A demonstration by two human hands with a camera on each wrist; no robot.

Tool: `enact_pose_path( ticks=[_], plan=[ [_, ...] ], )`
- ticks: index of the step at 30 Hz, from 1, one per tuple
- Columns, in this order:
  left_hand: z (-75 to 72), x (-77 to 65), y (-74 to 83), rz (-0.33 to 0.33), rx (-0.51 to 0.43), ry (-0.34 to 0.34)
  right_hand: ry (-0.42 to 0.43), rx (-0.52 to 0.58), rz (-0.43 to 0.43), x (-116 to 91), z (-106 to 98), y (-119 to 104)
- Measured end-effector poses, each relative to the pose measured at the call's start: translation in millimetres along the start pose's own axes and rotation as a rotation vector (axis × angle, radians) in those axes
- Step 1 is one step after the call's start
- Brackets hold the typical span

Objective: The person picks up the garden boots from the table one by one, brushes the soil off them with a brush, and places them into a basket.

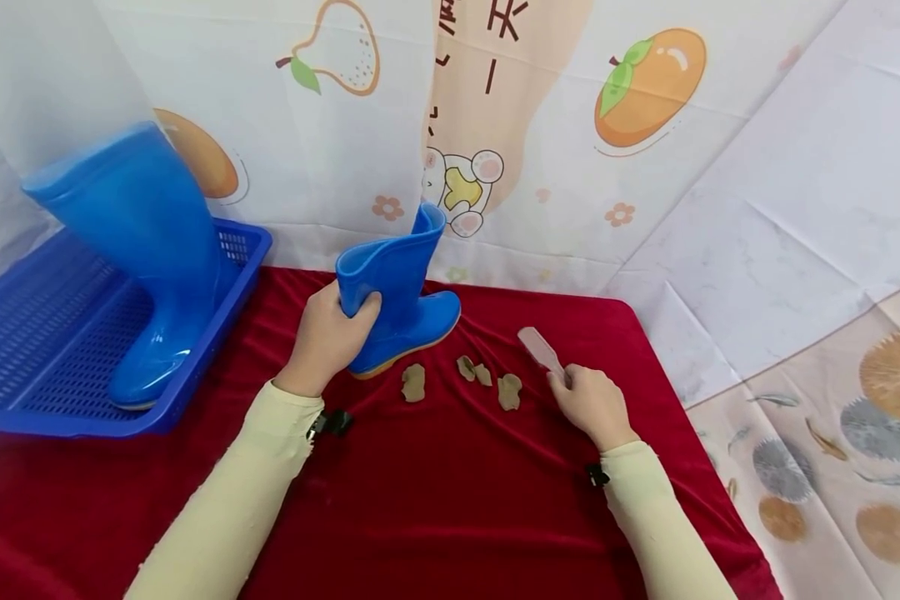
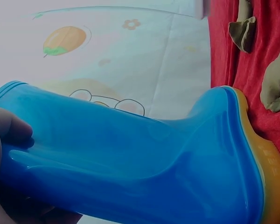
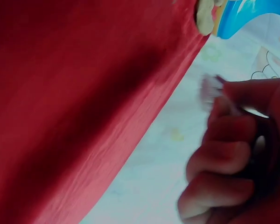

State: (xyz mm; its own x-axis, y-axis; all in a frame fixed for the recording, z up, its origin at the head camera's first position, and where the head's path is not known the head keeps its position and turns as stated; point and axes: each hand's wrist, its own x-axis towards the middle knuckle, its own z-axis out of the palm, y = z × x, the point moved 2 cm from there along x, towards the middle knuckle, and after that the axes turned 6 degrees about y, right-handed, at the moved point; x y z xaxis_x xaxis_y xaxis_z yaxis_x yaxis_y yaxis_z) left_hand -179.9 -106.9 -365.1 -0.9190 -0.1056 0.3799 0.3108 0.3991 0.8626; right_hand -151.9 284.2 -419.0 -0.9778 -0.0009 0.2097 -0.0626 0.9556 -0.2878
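By the upper part of its shaft, my left hand [image 1: 332,337] grips a blue rubber rain boot [image 1: 401,283]. Its thumb presses the outside of the shaft, and the other fingers are mostly hidden. The boot stands near the back of the table, toe to the right, and its yellow sole [image 2: 266,168] shows in the left wrist view. My right hand [image 1: 592,404] curls round the handle of a small pale pink brush-like tool [image 1: 540,348], flat head pointing up and left. In the right wrist view the tool [image 3: 209,92] is blurred and partly covered by fingers.
Several grey-brown clay-like lumps [image 1: 413,382] lie on the red cloth [image 1: 435,500] between the hands. At the left, a blue plastic basket [image 1: 67,425] holds a second blue boot [image 1: 150,242]. A printed white curtain [image 1: 540,225] hangs behind the table.
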Motion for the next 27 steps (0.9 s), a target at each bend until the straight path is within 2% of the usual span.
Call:
enact_pose_path(
  ticks=[4, 11, 21, 24, 27],
  plan=[
    [-0.9, -0.4, -0.7, -0.008, 0.007, 0.003, -0.07, -0.05, 0.075, -5.5, -2.2, 8.1],
    [0.9, -0.9, 0.2, -0.001, 0.009, 0.002, -0.166, -0.109, 0.163, -11.2, 2.1, 9.7],
    [0.4, -0.1, -1.4, -0.01, -0.006, -0.009, -0.309, -0.125, 0.192, -8.5, 2.4, 3.5],
    [0.0, -0.4, -1.3, -0.015, -0.016, -0.005, -0.286, -0.095, 0.16, -0.7, -4.8, -0.1],
    [0.5, -0.4, -2.2, -0.018, -0.02, -0.003, -0.173, -0.017, 0.078, 10.9, -14.0, -8.3]
  ],
)
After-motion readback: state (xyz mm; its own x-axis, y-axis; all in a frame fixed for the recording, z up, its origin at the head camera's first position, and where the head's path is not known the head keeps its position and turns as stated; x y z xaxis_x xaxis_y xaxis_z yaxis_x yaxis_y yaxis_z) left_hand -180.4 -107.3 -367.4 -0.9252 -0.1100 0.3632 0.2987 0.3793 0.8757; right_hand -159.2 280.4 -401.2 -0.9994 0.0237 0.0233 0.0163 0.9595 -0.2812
